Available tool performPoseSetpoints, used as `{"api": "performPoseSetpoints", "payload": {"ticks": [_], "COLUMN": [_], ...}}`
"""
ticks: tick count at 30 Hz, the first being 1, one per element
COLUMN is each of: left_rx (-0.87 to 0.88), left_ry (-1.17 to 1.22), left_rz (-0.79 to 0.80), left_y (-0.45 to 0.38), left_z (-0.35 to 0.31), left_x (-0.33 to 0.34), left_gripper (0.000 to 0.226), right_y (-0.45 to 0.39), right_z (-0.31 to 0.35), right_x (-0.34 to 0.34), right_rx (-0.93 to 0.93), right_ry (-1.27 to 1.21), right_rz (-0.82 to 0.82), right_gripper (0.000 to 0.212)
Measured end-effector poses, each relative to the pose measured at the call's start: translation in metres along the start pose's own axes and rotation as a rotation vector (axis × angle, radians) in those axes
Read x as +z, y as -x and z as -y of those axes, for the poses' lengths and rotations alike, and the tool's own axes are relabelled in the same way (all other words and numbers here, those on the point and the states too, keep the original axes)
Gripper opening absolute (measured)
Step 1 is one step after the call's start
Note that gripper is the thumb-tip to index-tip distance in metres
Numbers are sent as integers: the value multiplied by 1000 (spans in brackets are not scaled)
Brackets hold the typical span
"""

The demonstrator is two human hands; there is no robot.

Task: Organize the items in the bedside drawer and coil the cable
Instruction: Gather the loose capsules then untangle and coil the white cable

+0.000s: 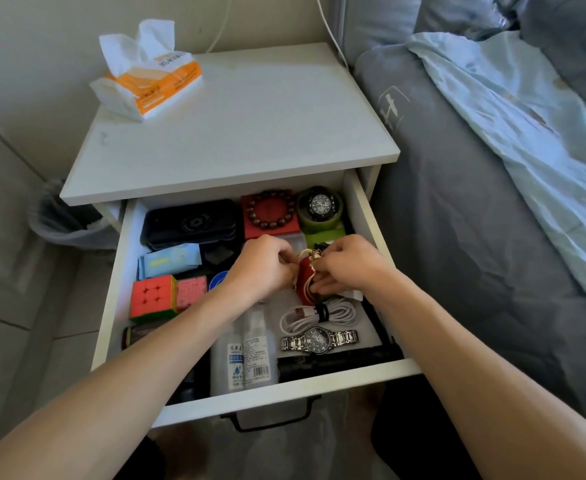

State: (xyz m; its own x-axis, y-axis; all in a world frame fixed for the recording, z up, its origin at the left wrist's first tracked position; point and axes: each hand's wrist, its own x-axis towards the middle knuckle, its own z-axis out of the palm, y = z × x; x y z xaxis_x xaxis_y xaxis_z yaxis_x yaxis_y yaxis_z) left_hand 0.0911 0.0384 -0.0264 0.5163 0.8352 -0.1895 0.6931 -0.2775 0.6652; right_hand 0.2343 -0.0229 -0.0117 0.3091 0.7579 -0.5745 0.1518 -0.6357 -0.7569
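The white bedside drawer (pixel 111 292) stands pulled out, full of items. Over its middle, my left hand (pixel 260 266) and my right hand (pixel 348 265) both pinch a small red pouch with gold cord (pixel 307 271). Just below it lies a white cable (pixel 322 315), coiled and bound with a black tie. A silver metal watch (pixel 319 339) lies in front of the cable. Further items: a black watch on a green stand (pixel 321 207), a bead bracelet on a red box (pixel 271 213), a black case (pixel 191 221), a cube puzzle (pixel 153 299) and two clear bottles (pixel 246 355).
A tissue pack (pixel 149 88) lies on the nightstand top (pixel 250 133). A bed with grey and pale blue covers (pixel 492 168) is close on the right. A bin with a bag (pixel 63 216) stands at the left by the wall.
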Motion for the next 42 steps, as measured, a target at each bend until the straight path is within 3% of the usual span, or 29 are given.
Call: {"api": "performPoseSetpoints", "payload": {"ticks": [3,6,11,14,18,22,30,37,42], "left_rx": [-6,29,116,127,134,155,152,163,103], "left_ry": [-22,-114,-131,-110,-108,-173,-160,-138,-95], "left_rz": [-4,29,-56,-45,7,41,-15,-17,26], "left_y": [1,1,5,10,16,17,11,9,9], "left_z": [0,1,0,1,0,-4,9,12,12], "left_x": [2,7,2,4,12,18,23,22,19], "left_gripper": [16,13,7,4,23,47,29,27,41], "right_y": [-1,-4,9,11,-1,-11,-9,-8,-10], "right_z": [-1,-8,-10,-12,-9,-9,-9,-20,-18], "right_x": [-4,-5,-21,-21,-11,-12,-13,-9,-10], "right_rx": [32,-37,-256,-280,-279,-321,-395,-358,-357], "right_ry": [22,279,634,881,1122,1207,1117,1221,1188], "right_rz": [28,-22,-196,-172,-132,-142,-211,-59,24], "right_gripper": [9,13,23,31,44,44,44,77,84]}}
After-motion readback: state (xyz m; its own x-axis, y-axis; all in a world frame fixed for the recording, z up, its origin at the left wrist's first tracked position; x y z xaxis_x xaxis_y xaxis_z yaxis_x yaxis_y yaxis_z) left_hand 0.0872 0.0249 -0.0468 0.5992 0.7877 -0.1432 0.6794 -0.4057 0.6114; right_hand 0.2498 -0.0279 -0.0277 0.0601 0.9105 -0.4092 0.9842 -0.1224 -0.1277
